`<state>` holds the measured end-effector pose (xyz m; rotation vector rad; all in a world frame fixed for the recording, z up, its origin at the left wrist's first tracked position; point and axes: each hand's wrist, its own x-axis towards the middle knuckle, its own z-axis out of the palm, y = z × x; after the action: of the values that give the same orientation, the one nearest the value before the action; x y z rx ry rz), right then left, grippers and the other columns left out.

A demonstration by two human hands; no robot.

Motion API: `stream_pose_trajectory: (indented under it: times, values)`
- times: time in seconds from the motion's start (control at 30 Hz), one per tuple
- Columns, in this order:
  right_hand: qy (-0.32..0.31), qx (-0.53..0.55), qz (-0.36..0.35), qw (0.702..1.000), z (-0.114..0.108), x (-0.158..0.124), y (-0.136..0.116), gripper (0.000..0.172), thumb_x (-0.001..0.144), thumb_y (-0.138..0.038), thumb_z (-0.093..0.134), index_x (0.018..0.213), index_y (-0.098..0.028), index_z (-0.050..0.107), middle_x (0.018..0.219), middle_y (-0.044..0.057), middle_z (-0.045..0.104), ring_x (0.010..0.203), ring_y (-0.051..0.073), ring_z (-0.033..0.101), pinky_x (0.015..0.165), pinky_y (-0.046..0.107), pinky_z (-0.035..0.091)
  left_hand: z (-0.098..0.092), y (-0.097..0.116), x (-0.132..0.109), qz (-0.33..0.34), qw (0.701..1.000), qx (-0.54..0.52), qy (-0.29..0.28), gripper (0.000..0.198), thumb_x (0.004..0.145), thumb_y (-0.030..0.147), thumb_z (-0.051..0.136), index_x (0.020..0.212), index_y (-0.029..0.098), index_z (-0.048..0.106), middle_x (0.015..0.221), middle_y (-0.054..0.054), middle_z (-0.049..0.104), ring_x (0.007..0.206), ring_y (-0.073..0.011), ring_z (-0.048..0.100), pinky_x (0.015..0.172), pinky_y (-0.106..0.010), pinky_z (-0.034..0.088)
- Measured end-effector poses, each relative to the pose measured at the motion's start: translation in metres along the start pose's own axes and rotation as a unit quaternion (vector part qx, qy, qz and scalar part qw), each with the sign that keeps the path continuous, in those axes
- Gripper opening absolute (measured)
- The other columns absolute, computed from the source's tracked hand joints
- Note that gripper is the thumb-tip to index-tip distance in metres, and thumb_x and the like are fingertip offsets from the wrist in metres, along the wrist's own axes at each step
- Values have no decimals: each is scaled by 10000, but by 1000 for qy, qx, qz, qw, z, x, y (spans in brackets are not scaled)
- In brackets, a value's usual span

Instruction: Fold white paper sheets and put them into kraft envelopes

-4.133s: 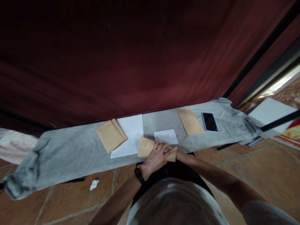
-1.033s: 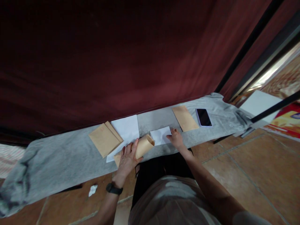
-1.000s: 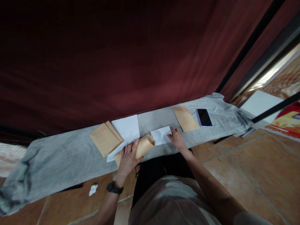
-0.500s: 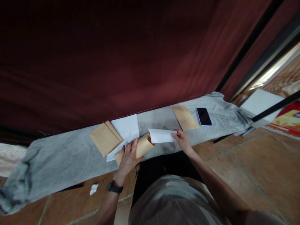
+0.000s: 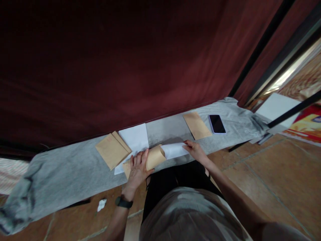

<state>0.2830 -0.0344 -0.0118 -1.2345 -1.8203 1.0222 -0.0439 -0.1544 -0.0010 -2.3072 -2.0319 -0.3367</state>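
Observation:
A brown paper envelope (image 5: 155, 158) lies bowed on the cloth-covered bench, its mouth bulging open to the right. My left hand (image 5: 137, 169) grips its left part, fingers across the top and thumb at the near edge. Between finger and thumb, my right hand (image 5: 196, 152) pinches the right end of a folded white paper (image 5: 174, 150). The paper's left end is at the envelope's mouth and seems to be just inside it. Left of my left hand, more brown envelopes (image 5: 110, 151) overlap one another, partly over white sheets (image 5: 136, 135).
One brown envelope (image 5: 197, 125) lies flat to the right, beside a phone (image 5: 217, 124) with a dark screen. Grey cloth (image 5: 72, 169) covers the narrow bench. A dark red curtain (image 5: 140, 77) hangs behind it. A white scrap (image 5: 101, 205) lies on the tiled floor.
The folded paper has moved left and lowered, its end going from in front of the envelope's mouth to its opening. My left hand has stayed on the envelope.

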Motion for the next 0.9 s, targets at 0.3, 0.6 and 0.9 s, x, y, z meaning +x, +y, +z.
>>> stream_pose_trajectory:
  times: [0.3, 0.6, 0.9]
  values:
    - [18, 2, -29, 999, 32, -3, -24, 240, 940, -351, 550, 800, -208, 683, 911, 62, 693, 814, 192, 654, 760, 304, 511, -9, 25, 23, 41, 999, -18, 8, 1076, 790, 347, 775, 1626, 228, 108, 1490, -193, 449, 1426, -379, 405, 1204, -638, 196]
    - [-3, -17, -14, 1000, 56, -2, -33, 224, 934, -187, 531, 854, -203, 740, 1197, 104, 688, 1118, 207, 648, 1000, 347, 510, -10, 49, 36, 69, 996, -60, -11, 1126, 773, 325, 792, 1628, 243, 64, 1506, -192, 430, 1449, -375, 377, 1210, -645, 192]
    - [55, -7, 4, 998, 47, -9, -35, 116, 874, -211, 580, 965, -221, 652, 1030, 38, 626, 844, 160, 635, 796, 289, 511, -8, 49, 39, 81, 994, -68, -8, 1102, 776, 309, 781, 1627, 261, 82, 1529, -178, 414, 1450, -368, 383, 1217, -643, 195]
